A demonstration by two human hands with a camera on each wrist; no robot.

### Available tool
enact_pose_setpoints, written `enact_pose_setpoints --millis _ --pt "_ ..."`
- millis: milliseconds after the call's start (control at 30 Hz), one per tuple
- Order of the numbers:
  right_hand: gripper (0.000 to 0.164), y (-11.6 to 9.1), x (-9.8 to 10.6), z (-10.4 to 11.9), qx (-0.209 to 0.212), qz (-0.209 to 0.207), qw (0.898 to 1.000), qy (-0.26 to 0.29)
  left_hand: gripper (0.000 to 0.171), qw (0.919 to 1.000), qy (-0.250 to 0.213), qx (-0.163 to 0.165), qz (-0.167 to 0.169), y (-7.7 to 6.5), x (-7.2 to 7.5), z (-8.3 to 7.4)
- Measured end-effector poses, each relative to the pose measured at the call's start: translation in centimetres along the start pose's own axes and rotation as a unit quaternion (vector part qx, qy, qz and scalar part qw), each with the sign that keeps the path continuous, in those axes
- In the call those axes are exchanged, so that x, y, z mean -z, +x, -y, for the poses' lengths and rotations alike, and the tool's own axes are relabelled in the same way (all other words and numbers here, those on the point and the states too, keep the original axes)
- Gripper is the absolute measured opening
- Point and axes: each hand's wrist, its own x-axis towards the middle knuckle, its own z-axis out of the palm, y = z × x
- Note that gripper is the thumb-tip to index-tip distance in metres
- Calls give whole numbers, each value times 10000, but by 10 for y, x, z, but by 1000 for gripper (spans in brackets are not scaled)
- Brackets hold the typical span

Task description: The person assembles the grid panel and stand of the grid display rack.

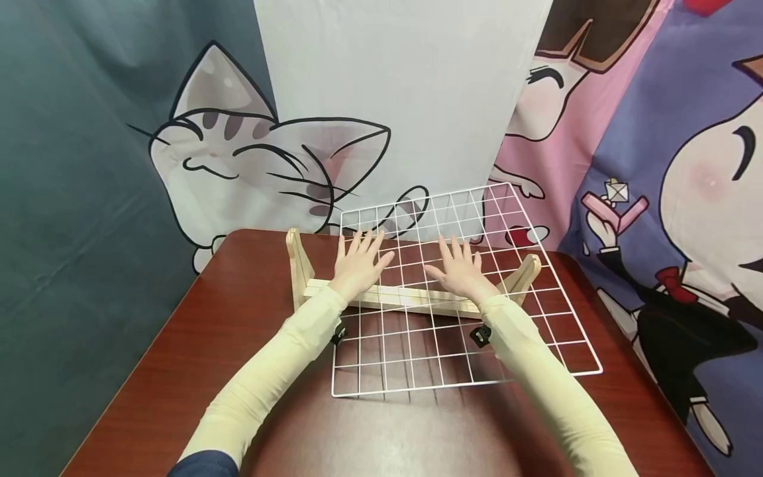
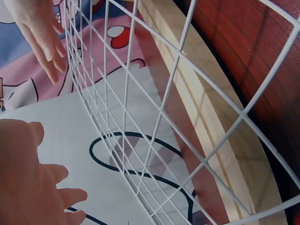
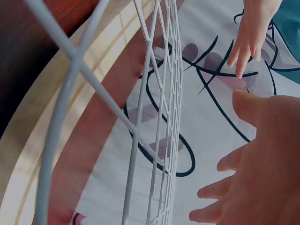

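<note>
A white wire grid panel (image 1: pixel 438 356) leans tilted over a pale wooden stand, its far edge raised toward the wall. The stand has a long crossbar (image 1: pixel 426 303) and an upright end piece on the left (image 1: pixel 296 265) and right (image 1: pixel 522 277). My left hand (image 1: pixel 356 264) is held over the grid's left part, palm down, fingers spread. Over the right part is my right hand (image 1: pixel 460 267), fingers spread too. Both wrist views show a gap between the hands and the wires, and nothing is held; the left wrist view shows wires (image 2: pixel 161 110) crossing before the crossbar.
A reddish-brown table (image 1: pixel 155 371) with rounded far corners bears the stand. Close behind it hangs a cloth backdrop (image 1: pixel 405 79) with cartoon figures. Small black devices sit under the left wrist (image 1: pixel 338 333) and right wrist (image 1: pixel 480 335).
</note>
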Motion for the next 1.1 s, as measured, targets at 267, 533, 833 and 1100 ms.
enact_pose_setpoints --millis 267,533,833,1100 --pt "74 -4 6 -2 225 -161 9996 -99 65 9992 -385 109 48 -3 3 -1" --pt "36 -16 13 -3 627 -852 9944 -29 45 9971 -567 334 -374 -6 -2 7" --pt "23 -33 35 -11 505 -1286 9900 288 28 9937 -767 391 -711 -15 -5 25" --pt "28 -49 45 -24 409 -1481 9866 550 27 9917 -872 520 -785 -28 -7 45"
